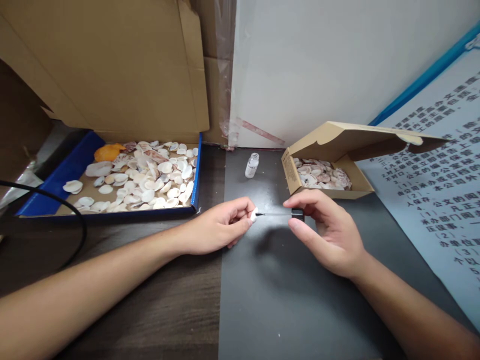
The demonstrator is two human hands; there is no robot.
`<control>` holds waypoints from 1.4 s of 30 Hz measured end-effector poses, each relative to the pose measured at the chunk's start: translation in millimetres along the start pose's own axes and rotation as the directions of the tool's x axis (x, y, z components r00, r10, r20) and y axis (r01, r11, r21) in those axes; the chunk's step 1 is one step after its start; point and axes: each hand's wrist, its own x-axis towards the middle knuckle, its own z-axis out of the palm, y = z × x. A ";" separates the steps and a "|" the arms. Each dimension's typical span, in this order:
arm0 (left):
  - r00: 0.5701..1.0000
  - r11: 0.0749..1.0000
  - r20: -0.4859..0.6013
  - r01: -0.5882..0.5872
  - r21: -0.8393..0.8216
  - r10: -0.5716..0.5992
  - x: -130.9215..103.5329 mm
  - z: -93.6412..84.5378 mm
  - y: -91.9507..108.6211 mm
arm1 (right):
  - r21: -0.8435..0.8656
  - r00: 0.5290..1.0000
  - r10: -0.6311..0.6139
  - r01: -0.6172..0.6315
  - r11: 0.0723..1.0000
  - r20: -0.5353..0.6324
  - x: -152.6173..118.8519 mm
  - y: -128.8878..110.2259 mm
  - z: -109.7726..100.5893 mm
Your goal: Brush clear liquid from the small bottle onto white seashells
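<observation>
Between the thumb and fingers of my left hand is a small white seashell. My right hand grips the black cap of a thin brush applicator with thumb and fingers. Its clear stem runs level to the left, and the dark brush tip reaches the shell. A small clear glass bottle with a pale label stands uncapped on the dark grey mat, beyond both hands.
At the left, an open blue-edged cardboard box holds many shells and an orange one. A smaller open carton with shells stands back right. A black cable curves at far left. A printed sheet is on the right.
</observation>
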 end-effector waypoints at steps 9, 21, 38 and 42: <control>1.000 1.000 0.005 -0.010 -0.005 0.010 0.0 -0.4 -2.0 | 0.032 1.000 -0.009 0.009 0.999 0.005 0.9 -0.9 0.5; 1.000 1.000 0.006 -0.006 0.014 0.006 0.3 -0.5 -1.3 | 0.018 0.998 -0.019 0.018 1.000 0.052 0.9 -1.0 -0.2; 1.000 0.999 0.009 -0.008 0.032 0.008 0.0 -0.7 -0.4 | 0.033 0.999 -0.018 0.017 0.999 0.044 1.6 -0.7 -0.1; 1.000 0.999 0.008 0.004 0.032 -0.004 -0.4 -0.7 1.2 | -0.030 1.000 -0.018 0.018 0.999 0.000 2.2 -0.1 -1.2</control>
